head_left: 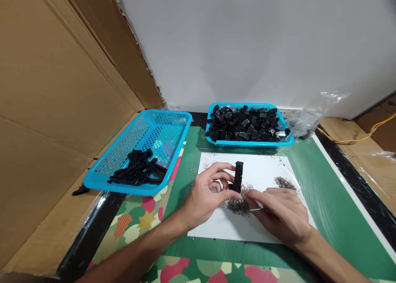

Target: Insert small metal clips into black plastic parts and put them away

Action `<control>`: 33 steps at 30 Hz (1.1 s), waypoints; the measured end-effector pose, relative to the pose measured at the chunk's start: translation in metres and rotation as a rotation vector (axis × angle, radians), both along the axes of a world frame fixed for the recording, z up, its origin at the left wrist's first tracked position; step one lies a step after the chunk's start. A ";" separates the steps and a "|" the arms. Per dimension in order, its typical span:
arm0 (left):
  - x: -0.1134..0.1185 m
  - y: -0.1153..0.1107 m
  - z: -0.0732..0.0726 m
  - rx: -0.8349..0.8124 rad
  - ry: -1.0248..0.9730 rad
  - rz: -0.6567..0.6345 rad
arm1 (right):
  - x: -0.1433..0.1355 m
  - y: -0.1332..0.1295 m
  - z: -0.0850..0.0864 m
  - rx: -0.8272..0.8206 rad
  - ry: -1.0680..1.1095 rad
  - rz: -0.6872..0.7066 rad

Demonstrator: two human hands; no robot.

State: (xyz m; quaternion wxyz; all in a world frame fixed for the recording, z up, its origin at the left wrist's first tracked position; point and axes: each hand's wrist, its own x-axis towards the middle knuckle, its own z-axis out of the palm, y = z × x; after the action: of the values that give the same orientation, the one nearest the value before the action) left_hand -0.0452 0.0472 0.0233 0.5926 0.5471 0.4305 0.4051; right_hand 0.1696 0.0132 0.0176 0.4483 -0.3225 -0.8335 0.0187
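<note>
My left hand (210,188) is closed, pinching a narrow black plastic part (238,176) upright between fingers and thumb over the white sheet. Beside it, my right hand (280,213) is closed on a thin metal tool (256,209), of which only a short silvery length shows; its kind is hidden. The right fingertips are close to the lower end of the black part, and I cannot tell whether they touch it. Just under both hands lies a pile of small metal springs or wire pieces (238,206) on the white sheet (213,229).
A blue basket (168,180) at left holds several long black parts (139,169). Another blue basket (247,144) at the back is heaped with short black pieces (244,124). A second wire pile (284,183) lies at right. Cardboard (62,89) walls the left side; a plastic bag (306,120) sits behind.
</note>
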 end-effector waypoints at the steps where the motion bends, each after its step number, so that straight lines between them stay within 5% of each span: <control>1: 0.000 0.001 -0.001 0.002 0.007 -0.003 | 0.000 0.000 0.001 -0.001 0.008 0.002; 24: -0.001 -0.001 -0.003 0.063 0.016 -0.017 | 0.001 0.001 -0.003 -0.105 -0.038 0.053; 33: -0.002 -0.002 0.001 -0.065 -0.044 -0.094 | 0.006 0.005 0.002 -0.252 0.044 0.074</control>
State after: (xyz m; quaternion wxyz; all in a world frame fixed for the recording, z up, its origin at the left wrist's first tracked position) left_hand -0.0471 0.0448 0.0247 0.6378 0.5381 0.4042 0.3746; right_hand 0.1754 0.0178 0.0194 0.4216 -0.3449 -0.8257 0.1470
